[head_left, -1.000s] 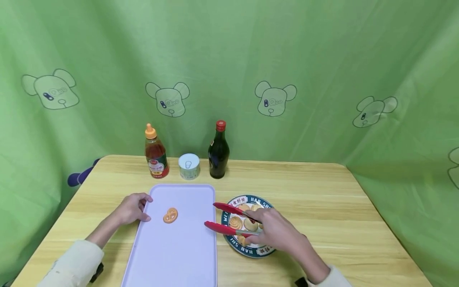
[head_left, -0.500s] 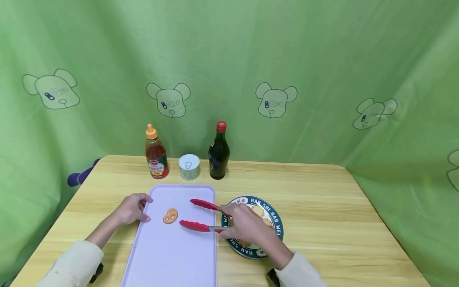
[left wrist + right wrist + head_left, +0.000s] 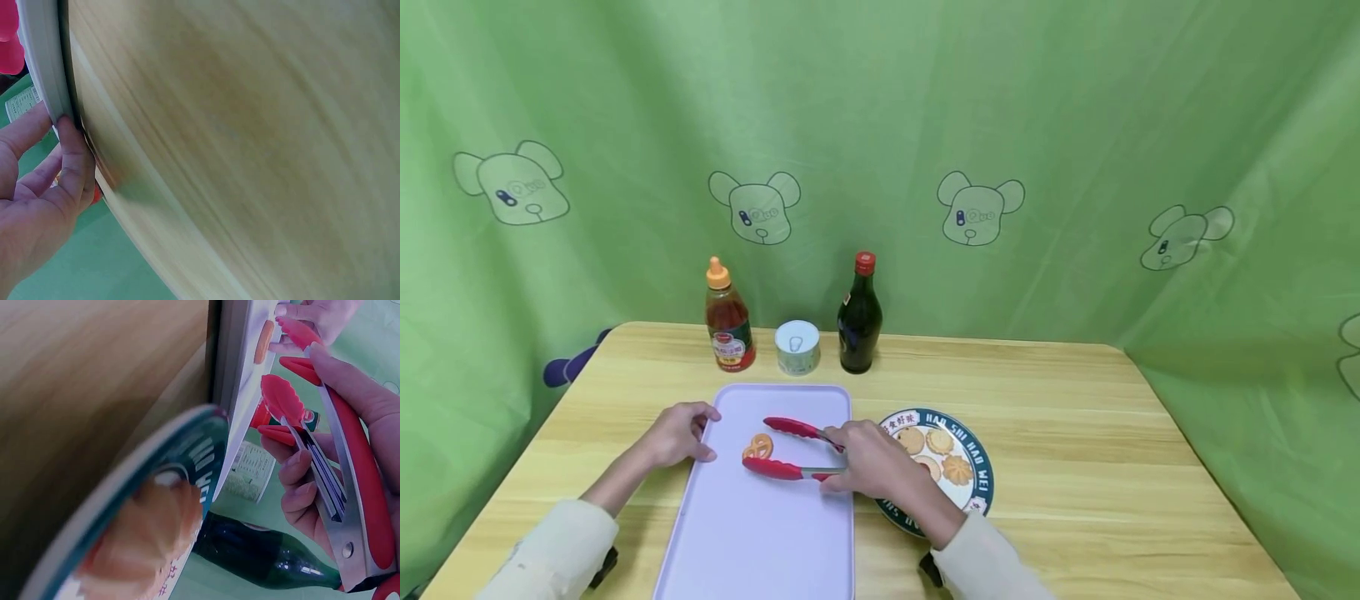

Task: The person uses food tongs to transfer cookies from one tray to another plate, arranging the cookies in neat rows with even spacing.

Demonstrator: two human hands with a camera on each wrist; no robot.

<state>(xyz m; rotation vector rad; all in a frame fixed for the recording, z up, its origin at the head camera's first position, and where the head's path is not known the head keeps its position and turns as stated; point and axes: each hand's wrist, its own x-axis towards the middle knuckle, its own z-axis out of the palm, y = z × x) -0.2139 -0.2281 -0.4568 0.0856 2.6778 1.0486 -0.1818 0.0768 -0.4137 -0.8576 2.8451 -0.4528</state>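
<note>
My left hand [image 3: 679,435] pinches the left rim of a pale lilac tray [image 3: 760,533] between thumb and fingers; the left wrist view shows this hold on the rim [image 3: 47,56] closely. In my right hand [image 3: 871,457] is a pair of red-tipped metal tongs [image 3: 775,468], spread apart over the tray. A brown pretzel-shaped cookie [image 3: 760,443] lies on the tray by the tong tips, its lower edge partly hidden behind the nearer tip. The right wrist view has fingers and thumb wrapped round the red tong handles [image 3: 359,481].
Right of the tray, a dark-green-rimmed plate [image 3: 983,479] bears several cookies [image 3: 957,469], partly covered by my right forearm. Behind the tray stand an orange-capped sauce bottle [image 3: 728,329], a can [image 3: 797,348] and a dark red-capped bottle [image 3: 859,325]. A green curtain [image 3: 880,108] hangs behind the table.
My right hand has carried the spread tongs leftward from above the plate to the pretzel cookie on the tray. The left hand keeps its place on the tray rim.
</note>
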